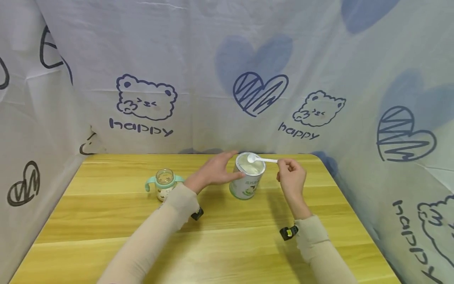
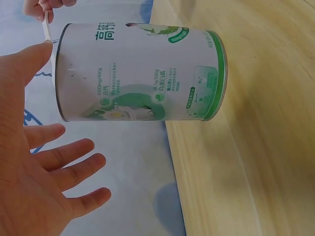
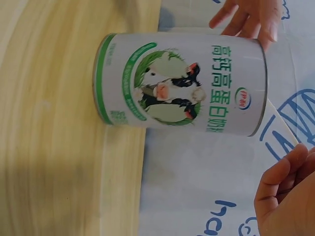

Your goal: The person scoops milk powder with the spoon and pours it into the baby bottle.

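A white milk powder can (image 1: 244, 187) with a green base band stands uncovered on the table, pale powder inside. My left hand (image 1: 216, 169) is at its left side, thumb near the rim and fingers spread behind; the left wrist view shows the fingers (image 2: 74, 162) straight and apart from the can wall. With the right hand (image 1: 292, 177) I pinch the handle end of a white scoop (image 1: 264, 159), whose round bowl lies over the can's mouth. In the right wrist view the can's front (image 3: 182, 88) shows a cow picture.
A baby bottle (image 1: 164, 191) with mint-green handles and no cap stands left of the can, partly behind my left forearm. The wooden table (image 1: 227, 248) ends at a printed cloth (image 1: 198, 110) hanging behind and at both sides.
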Demonstrator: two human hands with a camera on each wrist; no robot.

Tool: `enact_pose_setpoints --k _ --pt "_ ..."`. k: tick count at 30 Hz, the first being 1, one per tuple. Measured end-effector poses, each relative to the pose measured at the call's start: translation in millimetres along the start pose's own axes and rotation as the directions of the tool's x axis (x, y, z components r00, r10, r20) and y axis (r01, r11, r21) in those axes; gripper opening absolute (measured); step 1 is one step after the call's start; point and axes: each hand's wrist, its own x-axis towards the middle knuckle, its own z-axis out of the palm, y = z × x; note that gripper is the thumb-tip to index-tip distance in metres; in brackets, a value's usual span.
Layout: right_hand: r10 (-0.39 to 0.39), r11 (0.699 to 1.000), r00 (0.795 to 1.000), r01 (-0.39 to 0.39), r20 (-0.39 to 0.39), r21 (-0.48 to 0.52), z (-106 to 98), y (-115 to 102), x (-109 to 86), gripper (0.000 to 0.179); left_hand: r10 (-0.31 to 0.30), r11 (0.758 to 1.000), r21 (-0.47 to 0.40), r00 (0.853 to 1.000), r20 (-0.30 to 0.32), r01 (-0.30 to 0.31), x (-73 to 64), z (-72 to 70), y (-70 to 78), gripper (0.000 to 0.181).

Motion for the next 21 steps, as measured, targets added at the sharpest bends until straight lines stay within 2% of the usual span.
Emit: enact_pose_setpoints --k 4,8,11,14,18,21 --pt "-0.020 0.999 1.000 0.021 0.017 -0.042 -0.7 -2.7 -5.0 0.021 -0.009 1.000 0.000 1.000 0.007 0.009 0.4 3.5 1.8 0.098" --pt "-0.096 0.992 0.995 0.098 0.033 -0.080 -1.1 4.3 -6.7 0.018 -0.008 1.000 -0.003 1.000 0.007 0.008 1.9 7.4 2.6 0.098" --pt "-0.170 0.979 0.985 0.173 0.038 -0.106 -1.3 15.5 -4.5 0.015 -0.010 1.000 -0.009 1.000 0.006 0.010 3.1 9.4 4.3 0.098" --pt "-0.218 0.964 0.975 0.222 0.045 -0.146 -0.3 17.5 -4.6 0.013 -0.018 1.000 -0.019 1.000 0.010 0.018 4.1 10.8 6.1 0.098" --pt "-0.321 0.914 0.945 0.328 0.069 -0.237 2.5 20.6 -2.1 0.011 -0.016 0.999 -0.031 1.000 0.009 0.016 5.4 12.2 7.1 0.099" --pt "-0.435 0.840 0.893 0.448 0.112 -0.307 3.9 22.5 0.2 0.011 -0.009 0.999 -0.031 1.000 0.007 0.009 6.2 12.7 7.4 0.098"
